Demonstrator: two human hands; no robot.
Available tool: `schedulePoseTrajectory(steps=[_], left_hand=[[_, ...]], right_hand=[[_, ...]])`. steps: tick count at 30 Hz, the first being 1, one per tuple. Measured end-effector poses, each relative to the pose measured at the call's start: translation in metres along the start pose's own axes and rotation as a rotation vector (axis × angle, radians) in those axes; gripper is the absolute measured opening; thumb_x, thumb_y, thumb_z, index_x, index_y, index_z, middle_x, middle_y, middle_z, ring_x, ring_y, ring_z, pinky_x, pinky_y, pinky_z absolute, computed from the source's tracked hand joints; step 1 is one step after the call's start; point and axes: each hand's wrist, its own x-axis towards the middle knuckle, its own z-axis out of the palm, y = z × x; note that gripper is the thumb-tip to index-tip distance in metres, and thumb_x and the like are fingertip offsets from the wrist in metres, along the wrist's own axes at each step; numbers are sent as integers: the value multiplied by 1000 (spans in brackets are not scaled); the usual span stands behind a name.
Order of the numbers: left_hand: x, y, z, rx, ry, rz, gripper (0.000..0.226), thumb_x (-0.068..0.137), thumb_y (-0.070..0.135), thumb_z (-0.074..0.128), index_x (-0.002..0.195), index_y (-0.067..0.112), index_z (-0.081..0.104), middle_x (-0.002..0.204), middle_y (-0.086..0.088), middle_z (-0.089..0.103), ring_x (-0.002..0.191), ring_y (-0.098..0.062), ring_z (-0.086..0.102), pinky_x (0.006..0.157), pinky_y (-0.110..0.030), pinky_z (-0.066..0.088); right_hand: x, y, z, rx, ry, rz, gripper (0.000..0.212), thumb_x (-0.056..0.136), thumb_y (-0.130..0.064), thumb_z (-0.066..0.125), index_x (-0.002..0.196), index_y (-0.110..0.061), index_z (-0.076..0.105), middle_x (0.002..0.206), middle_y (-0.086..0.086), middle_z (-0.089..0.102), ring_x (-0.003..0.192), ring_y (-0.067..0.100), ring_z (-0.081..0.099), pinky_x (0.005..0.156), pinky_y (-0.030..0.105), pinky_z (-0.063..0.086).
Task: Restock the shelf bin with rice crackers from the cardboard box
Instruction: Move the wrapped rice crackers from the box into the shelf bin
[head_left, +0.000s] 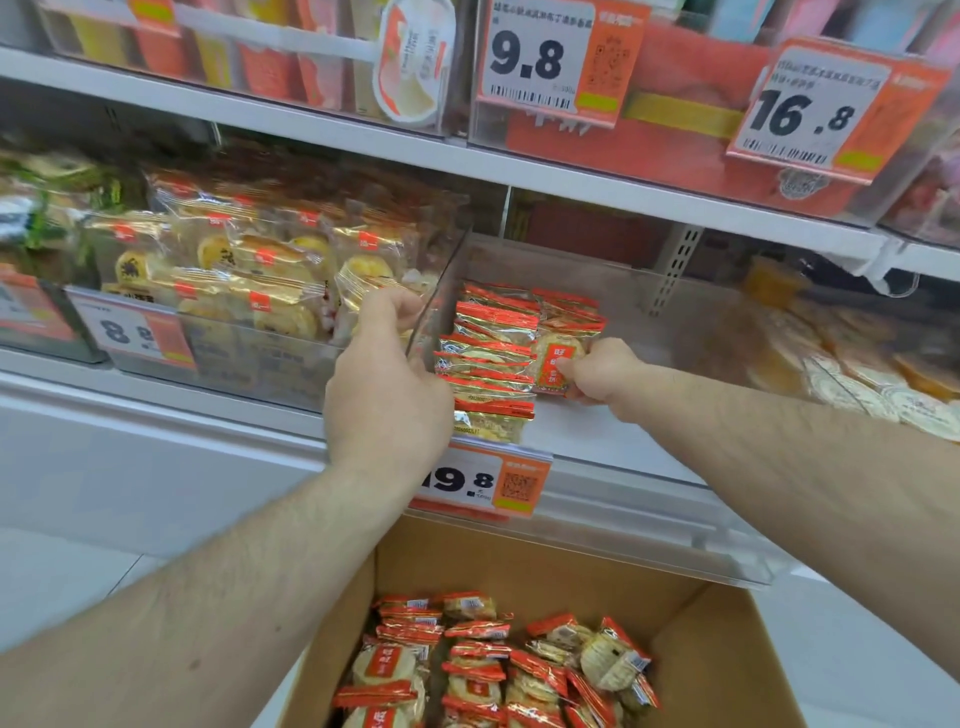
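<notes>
A clear shelf bin (649, 457) holds a row of red-and-gold rice cracker packs (488, 364) standing along its left side. My left hand (387, 395) grips the bin's clear left wall (441, 291), fingers curled over its top edge. My right hand (602, 371) pinches a single rice cracker pack (556, 361) just right of that row, inside the bin. Below, an open cardboard box (519, 566) contains several more rice cracker packs (493, 670).
Left of the bin sits another clear bin of gold-wrapped pastries (249, 270) with an 8.8 tag. A 19.8 price tag (488, 483) hangs on the bin's front. Pastries (857, 364) fill the bin at right. A white shelf (571, 182) with more bins runs overhead.
</notes>
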Motion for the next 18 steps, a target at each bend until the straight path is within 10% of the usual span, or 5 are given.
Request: schedulePoseTrajectory(steps=[8, 13, 18], left_hand=[[-2, 3, 1, 3, -19, -20, 45, 90, 0, 56, 116, 33, 41, 86, 29, 46, 89, -14, 56, 79, -39, 54], [0, 9, -2, -45, -26, -44, 46, 90, 10, 58, 128, 29, 41, 110, 21, 49, 101, -10, 54, 91, -46, 51], [-8, 12, -4, 65, 76, 385, 42, 78, 17, 61, 119, 13, 50, 108, 10, 39, 102, -14, 47, 88, -41, 46]], right_hand=[[-4, 0, -11, 162, -179, 80, 26, 95, -21, 63, 119, -14, 57, 113, 9, 68, 81, 19, 66, 61, 29, 53], [-10, -3, -22, 138, -186, 129, 29, 89, -19, 71, 116, -13, 61, 113, 6, 67, 91, 21, 69, 75, 32, 58], [-42, -12, -41, 70, -83, 102, 28, 88, -22, 72, 107, -6, 59, 94, 7, 67, 79, 21, 68, 71, 33, 57]])
